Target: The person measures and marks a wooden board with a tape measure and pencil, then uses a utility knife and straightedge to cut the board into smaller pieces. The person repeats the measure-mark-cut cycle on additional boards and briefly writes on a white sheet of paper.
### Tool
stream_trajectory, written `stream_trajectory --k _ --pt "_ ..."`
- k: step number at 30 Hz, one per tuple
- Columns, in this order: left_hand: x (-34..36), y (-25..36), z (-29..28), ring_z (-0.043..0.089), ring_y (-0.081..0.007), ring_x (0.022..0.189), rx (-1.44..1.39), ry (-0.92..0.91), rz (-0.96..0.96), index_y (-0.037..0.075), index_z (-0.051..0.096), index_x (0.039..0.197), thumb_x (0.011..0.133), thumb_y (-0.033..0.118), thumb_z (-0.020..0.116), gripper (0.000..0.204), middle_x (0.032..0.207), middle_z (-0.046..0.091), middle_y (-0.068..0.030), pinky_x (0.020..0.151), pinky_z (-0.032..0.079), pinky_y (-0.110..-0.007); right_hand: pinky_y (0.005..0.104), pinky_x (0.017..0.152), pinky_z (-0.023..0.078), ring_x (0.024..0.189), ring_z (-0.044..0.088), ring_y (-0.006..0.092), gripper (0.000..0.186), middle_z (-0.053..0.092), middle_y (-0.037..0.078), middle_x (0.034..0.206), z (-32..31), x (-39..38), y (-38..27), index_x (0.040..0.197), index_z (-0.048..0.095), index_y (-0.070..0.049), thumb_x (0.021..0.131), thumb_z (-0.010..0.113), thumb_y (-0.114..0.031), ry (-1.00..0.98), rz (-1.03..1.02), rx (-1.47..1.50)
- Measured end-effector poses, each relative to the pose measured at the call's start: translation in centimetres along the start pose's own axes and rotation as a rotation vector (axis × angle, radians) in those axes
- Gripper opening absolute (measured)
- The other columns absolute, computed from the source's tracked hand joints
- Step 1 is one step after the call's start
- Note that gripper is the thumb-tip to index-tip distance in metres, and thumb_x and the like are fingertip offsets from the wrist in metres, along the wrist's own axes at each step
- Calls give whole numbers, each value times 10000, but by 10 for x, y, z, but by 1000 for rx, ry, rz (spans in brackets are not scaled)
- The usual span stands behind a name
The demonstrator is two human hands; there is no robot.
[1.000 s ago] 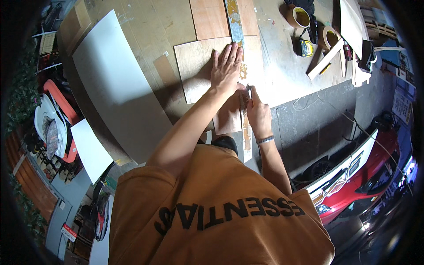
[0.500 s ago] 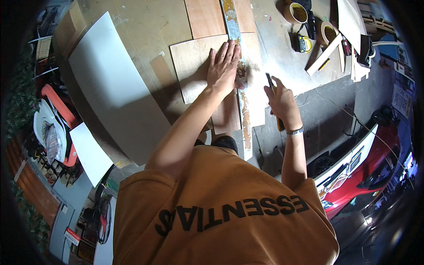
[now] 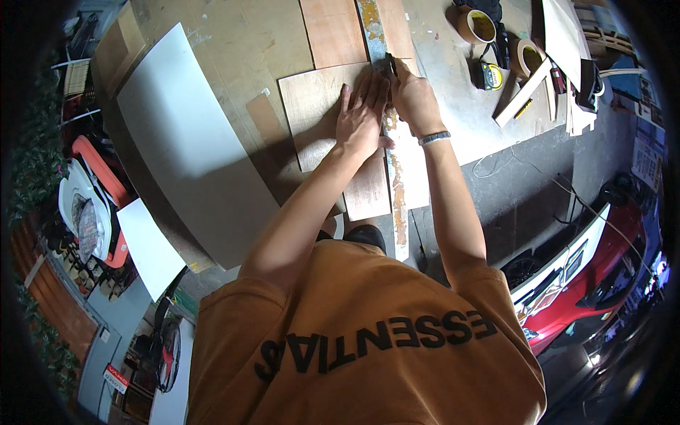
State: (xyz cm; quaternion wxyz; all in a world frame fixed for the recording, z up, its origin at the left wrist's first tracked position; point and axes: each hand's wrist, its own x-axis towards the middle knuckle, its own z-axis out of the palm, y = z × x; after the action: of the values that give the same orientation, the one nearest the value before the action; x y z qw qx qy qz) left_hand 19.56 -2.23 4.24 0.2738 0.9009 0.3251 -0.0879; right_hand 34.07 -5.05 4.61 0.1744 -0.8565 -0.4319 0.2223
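Observation:
A long metal straightedge (image 3: 394, 191) with worn, flaking paint lies over thin plywood sheets (image 3: 304, 92) on the table. My left hand (image 3: 360, 117) rests flat on the plywood, fingers stretched out and touching the straightedge, thumb out toward its lower part. Beside it, my right hand (image 3: 418, 103) is closed around a utility knife (image 3: 392, 64), whose dark tip shows at the straightedge's right side, near the top of the plywood. Most of the knife is hidden by my fingers. Pale sheet material (image 3: 419, 173) shows under and right of the straightedge.
A large white sheet (image 3: 170, 113) lies on the left of the table (image 3: 234, 42). At the far right are tape rolls (image 3: 482, 27), a tape measure (image 3: 489, 75) and wood strips (image 3: 524, 92). A red car (image 3: 567, 304) stands beyond the table on the right.
My right hand has swung up and left with the utility knife, from right of the boards to the straightedge's edge beside my left hand. The left hand stays on the plywood.

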Motion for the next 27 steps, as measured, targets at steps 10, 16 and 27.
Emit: stream_trajectory --k 10,16,27 --pt "2 -1 5 72 -236 1592 27 -3 -2 142 112 1646 621 458 925 1347 1727 72 -81 1287 41 -529 537 612 572 707 692 461 325 660 279 723 0 -70 5 1258 627 -82 940 562 -82 92 -52 135" --pt "0 -2 5 79 -240 1590 51 31 30 106 123 1638 600 497 930 1372 1724 79 -90 1277 77 -553 531 664 553 758 679 465 414 655 317 842 -6 -177 13 1344 610 -60 931 579 -58 62 49 78" --pt "-1 -36 15 210 -290 1561 -104 275 195 41 319 1584 917 474 701 883 1675 260 -149 1275 121 -514 471 625 532 765 661 382 361 624 150 873 18 -314 52 1037 605 -69 882 763 -353 44 301 -48"
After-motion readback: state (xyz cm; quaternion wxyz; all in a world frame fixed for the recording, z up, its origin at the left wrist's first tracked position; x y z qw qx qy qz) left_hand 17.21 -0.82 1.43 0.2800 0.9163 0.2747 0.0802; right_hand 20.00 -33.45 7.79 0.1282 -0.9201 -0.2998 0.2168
